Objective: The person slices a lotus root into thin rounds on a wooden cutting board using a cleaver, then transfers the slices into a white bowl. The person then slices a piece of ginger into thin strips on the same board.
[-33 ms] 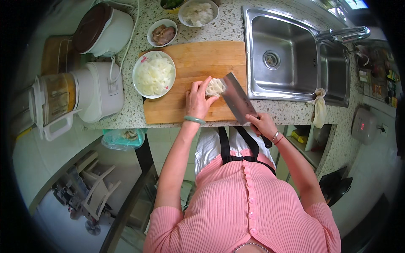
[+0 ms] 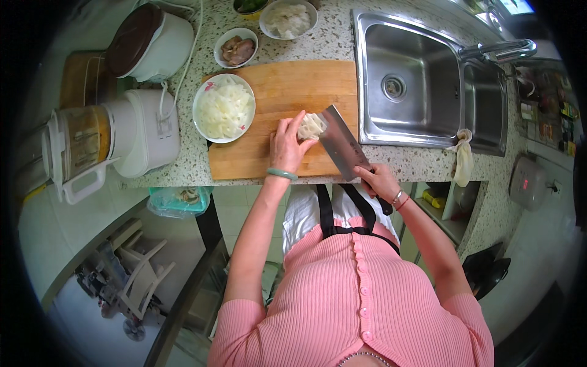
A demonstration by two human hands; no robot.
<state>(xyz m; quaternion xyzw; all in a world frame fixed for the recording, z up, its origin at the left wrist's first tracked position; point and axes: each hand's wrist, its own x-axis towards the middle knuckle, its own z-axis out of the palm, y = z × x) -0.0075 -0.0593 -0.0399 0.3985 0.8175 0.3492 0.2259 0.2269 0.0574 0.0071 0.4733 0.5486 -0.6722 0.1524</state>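
Note:
On the wooden cutting board (image 2: 275, 92), my left hand (image 2: 286, 145) curls its fingers round a small stack of pale lotus root slices (image 2: 310, 126) with holes in them. My right hand (image 2: 380, 181) grips a cleaver (image 2: 342, 142) by its dark handle. Its broad blade stands right beside the stack, tilted from the upper left down to my right hand. Left on the board's edge, a white bowl (image 2: 197, 124) is heaped with thin pale slices (image 2: 225, 107). A bracelet circles each wrist.
A double steel sink (image 2: 361, 92) with a tap (image 2: 498, 50) borders the board's right side. Behind stand a small bowl of raw meat (image 2: 237, 50) and a bowl of whitish food (image 2: 287, 21). White kitchen appliances (image 2: 147, 134) crowd the left. A cloth (image 2: 463, 159) hangs off the sink.

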